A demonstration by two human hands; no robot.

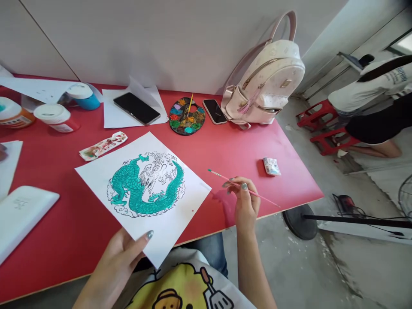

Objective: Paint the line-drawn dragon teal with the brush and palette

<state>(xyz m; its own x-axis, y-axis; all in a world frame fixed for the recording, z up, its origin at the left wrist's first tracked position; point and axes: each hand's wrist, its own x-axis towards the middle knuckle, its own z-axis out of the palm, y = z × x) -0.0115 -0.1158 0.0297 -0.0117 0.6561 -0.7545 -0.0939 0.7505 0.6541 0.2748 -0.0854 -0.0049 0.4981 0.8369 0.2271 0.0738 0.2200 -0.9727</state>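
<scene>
The left hand (120, 259) pinches a white paper (174, 225) near its lowest corner, a scaly teal dragon (141, 207) curling beyond that grip, while the right hand (245, 201) grasps a slim pink brush (265, 199) whose pointed green tip (210, 171) juts left of the hold.

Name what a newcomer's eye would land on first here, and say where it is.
First, the teal-green scaly dragon on the white paper sheet, which the left hand holds at its near corner. Next, the thin pink paintbrush in the right hand, to the sheet's right. Then the pale pink, shiny backpack at the back of the red tabletop.
</scene>
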